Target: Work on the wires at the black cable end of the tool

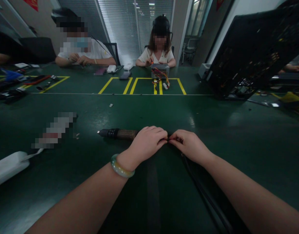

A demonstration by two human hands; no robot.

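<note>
1. The left hand [146, 142] and right hand [190, 146] are meeting, their fingers [161, 138] clenching on what's probably the cord [203, 188], though it's hard to see.
2. The iron [118, 133] is lying on the counter [237, 136], touching the left hand.
3. If it's hot, a slip could be burning skin, and tugging the cord could be dragging it.

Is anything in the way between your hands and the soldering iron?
Nothing visible is in the way: the left hand grips the soldering iron, and the right hand pinches its black cord right where it meets the iron.
</note>
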